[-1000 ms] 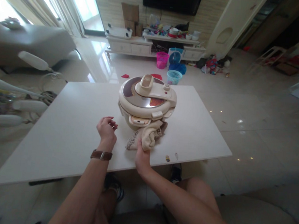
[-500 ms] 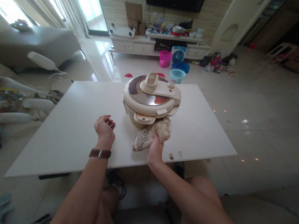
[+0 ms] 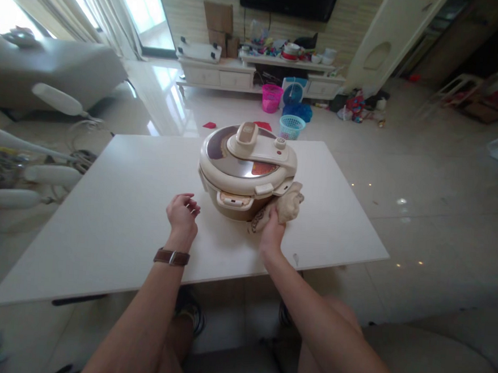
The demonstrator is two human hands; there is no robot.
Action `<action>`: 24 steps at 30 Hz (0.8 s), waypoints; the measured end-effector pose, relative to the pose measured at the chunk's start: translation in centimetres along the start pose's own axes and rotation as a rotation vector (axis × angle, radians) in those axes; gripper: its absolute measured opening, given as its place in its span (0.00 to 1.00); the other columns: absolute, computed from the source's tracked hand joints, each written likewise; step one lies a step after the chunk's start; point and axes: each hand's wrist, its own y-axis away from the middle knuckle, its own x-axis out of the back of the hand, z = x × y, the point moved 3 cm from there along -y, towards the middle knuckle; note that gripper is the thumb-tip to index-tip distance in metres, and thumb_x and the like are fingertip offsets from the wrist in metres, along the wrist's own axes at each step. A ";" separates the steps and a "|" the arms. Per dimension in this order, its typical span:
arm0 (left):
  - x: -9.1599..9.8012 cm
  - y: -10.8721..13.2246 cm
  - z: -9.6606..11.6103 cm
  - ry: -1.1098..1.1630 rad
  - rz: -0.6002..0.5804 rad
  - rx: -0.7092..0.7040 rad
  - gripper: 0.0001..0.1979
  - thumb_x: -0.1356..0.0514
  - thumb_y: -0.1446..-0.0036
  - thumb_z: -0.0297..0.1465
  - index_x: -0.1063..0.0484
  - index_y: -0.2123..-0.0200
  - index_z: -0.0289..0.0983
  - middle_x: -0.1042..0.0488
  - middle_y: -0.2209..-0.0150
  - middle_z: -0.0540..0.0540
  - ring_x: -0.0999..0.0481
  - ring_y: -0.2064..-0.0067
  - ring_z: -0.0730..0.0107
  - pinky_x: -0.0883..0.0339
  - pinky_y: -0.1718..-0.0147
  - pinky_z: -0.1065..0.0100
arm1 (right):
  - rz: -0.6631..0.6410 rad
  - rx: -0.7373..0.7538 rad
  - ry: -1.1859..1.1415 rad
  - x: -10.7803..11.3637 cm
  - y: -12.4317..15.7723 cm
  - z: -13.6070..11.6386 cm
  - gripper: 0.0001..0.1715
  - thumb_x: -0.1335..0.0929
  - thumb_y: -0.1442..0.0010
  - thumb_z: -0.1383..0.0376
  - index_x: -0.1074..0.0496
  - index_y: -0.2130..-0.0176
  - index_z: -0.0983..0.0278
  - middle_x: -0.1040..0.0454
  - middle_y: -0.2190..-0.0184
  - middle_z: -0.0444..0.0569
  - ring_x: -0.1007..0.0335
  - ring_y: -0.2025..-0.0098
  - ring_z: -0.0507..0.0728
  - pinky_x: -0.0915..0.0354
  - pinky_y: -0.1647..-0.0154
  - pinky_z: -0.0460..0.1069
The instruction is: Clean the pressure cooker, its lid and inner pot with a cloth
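Note:
A cream electric pressure cooker point(image 3: 241, 169) with a shiny lid stands upright on the white table point(image 3: 123, 212), its lid closed. My right hand point(image 3: 274, 234) grips a bunched beige cloth point(image 3: 289, 205) with a dark pattern, held against the cooker's lower right side. Part of the cloth is hidden behind my fingers. To the cooker's left, my left hand point(image 3: 183, 215) hovers over the table with fingers loosely curled and apart, holding nothing. A brown-strapped watch point(image 3: 171, 257) is on that wrist.
A small pale sticker point(image 3: 295, 259) lies near the table's front edge. White padded bars point(image 3: 56, 174) stick out at the left. Beyond the table are a turquoise basket point(image 3: 291, 127), a pink basket point(image 3: 272, 99) and a cluttered TV cabinet point(image 3: 235, 80).
My right hand has moved the cloth right and farther along the cooker's side. My left hand has shifted slightly right, closer to the cooker. The view has moved slightly.

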 end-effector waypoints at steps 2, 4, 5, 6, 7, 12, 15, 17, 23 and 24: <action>-0.5 0.2 -0.3 0.002 -0.003 0.004 0.08 0.42 0.63 0.28 0.29 0.74 0.37 0.37 0.79 0.54 0.36 0.78 0.76 0.44 0.77 0.73 | -0.043 0.049 0.046 0.1 2.7 1.1 0.22 0.28 0.40 0.52 0.22 0.51 0.61 0.18 0.46 0.55 0.24 0.38 0.60 0.28 0.38 0.54; -0.9 0.3 -0.6 0.005 -0.002 0.003 0.08 0.42 0.63 0.28 0.28 0.74 0.37 0.37 0.79 0.54 0.37 0.78 0.76 0.44 0.77 0.74 | -0.123 0.064 0.076 0.1 5.2 2.0 0.21 0.28 0.40 0.50 0.21 0.54 0.61 0.16 0.51 0.56 0.23 0.41 0.61 0.29 0.37 0.55; -1.0 0.4 -0.7 0.007 0.000 0.002 0.08 0.42 0.63 0.28 0.28 0.74 0.37 0.37 0.79 0.54 0.37 0.78 0.76 0.44 0.77 0.74 | -0.169 0.060 0.085 0.1 6.1 2.4 0.21 0.28 0.40 0.49 0.21 0.55 0.61 0.16 0.53 0.56 0.22 0.43 0.62 0.29 0.38 0.56; -1.1 0.5 -0.9 0.008 0.001 0.002 0.08 0.42 0.62 0.28 0.28 0.73 0.37 0.37 0.79 0.54 0.37 0.78 0.76 0.44 0.77 0.74 | -0.207 0.052 0.090 0.1 6.8 2.6 0.22 0.28 0.40 0.49 0.20 0.56 0.62 0.15 0.55 0.56 0.21 0.46 0.62 0.29 0.38 0.57; -1.2 0.5 -1.0 0.010 0.002 0.004 0.08 0.42 0.62 0.28 0.28 0.73 0.37 0.37 0.79 0.54 0.37 0.78 0.76 0.44 0.78 0.74 | -0.234 0.047 0.090 0.0 7.1 2.7 0.23 0.28 0.41 0.48 0.20 0.56 0.62 0.15 0.56 0.56 0.21 0.47 0.62 0.29 0.38 0.57; -1.4 0.9 -1.3 0.021 -0.014 0.022 0.07 0.42 0.62 0.27 0.28 0.74 0.36 0.37 0.79 0.54 0.38 0.78 0.76 0.45 0.78 0.74 | -0.149 0.027 0.031 0.1 3.9 1.2 0.27 0.28 0.43 0.49 0.21 0.51 0.63 0.18 0.47 0.57 0.25 0.39 0.61 0.33 0.33 0.57; -1.2 1.1 -1.2 0.020 -0.016 0.033 0.07 0.42 0.62 0.26 0.28 0.74 0.36 0.37 0.79 0.54 0.38 0.79 0.76 0.44 0.78 0.73 | -0.068 -0.056 0.005 0.2 0.1 0.0 0.26 0.28 0.44 0.54 0.21 0.50 0.64 0.18 0.45 0.55 0.24 0.39 0.61 0.34 0.32 0.57; -1.1 1.1 -1.1 0.017 -0.012 0.038 0.06 0.41 0.62 0.26 0.28 0.74 0.36 0.37 0.80 0.54 0.37 0.79 0.76 0.44 0.78 0.73 | -0.046 -0.088 -0.002 0.2 -1.7 -0.4 0.24 0.29 0.44 0.57 0.22 0.50 0.64 0.17 0.46 0.54 0.23 0.40 0.60 0.31 0.35 0.57; -1.0 0.8 -0.8 0.029 -0.010 0.052 0.06 0.41 0.61 0.25 0.28 0.74 0.36 0.37 0.79 0.54 0.37 0.78 0.76 0.45 0.78 0.73 | -0.069 -0.011 0.059 0.4 1.0 0.5 0.25 0.28 0.43 0.53 0.22 0.50 0.63 0.19 0.43 0.56 0.26 0.36 0.61 0.36 0.30 0.57; -1.0 0.8 -0.8 0.036 -0.011 0.059 0.06 0.41 0.61 0.25 0.28 0.74 0.36 0.37 0.79 0.54 0.37 0.78 0.76 0.45 0.78 0.73 | -0.083 -0.002 0.072 0.4 2.4 1.0 0.24 0.28 0.43 0.51 0.21 0.52 0.63 0.18 0.44 0.57 0.25 0.37 0.61 0.36 0.30 0.57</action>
